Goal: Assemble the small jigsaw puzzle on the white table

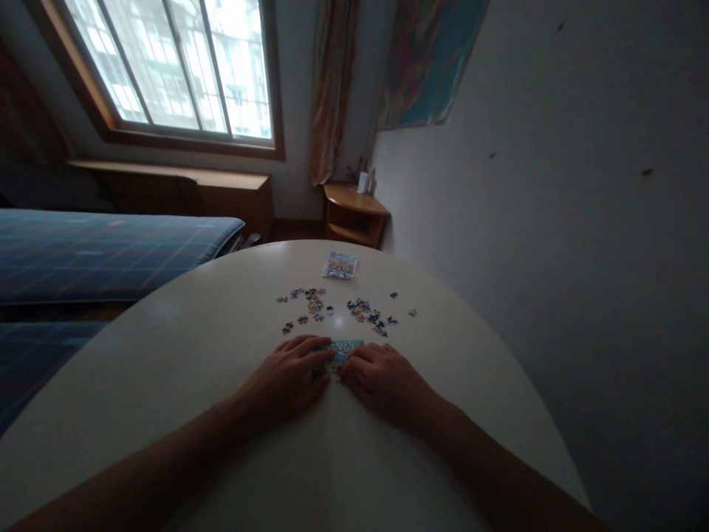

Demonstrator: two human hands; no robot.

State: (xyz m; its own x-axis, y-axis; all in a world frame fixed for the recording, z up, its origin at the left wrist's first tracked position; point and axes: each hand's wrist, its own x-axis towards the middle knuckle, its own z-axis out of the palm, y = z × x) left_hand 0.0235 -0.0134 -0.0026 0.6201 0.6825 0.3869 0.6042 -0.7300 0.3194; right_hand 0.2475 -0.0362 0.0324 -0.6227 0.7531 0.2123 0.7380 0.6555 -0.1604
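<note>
A partly joined jigsaw puzzle (346, 346) with a light blue top edge lies flat on the white round table (221, 458), between my two hands. My left hand (288, 369) rests over its left side, fingers stretched out and lying flat on it. At the right side, my right hand (385, 377) is closed, its curled fingers and thumb gripping the puzzle's edge; their tips are partly hidden. Just beyond are two loose groups of puzzle pieces, a left group (314, 301) and a right group (361, 309).
A small printed picture packet (340, 265) lies farther back on the table. Single pieces lie off to the right, one of them a pale piece (413, 313). A plaid mattress (111, 255) is at the left, a wooden corner stand (357, 203) behind, and a wall (554, 222) at the right.
</note>
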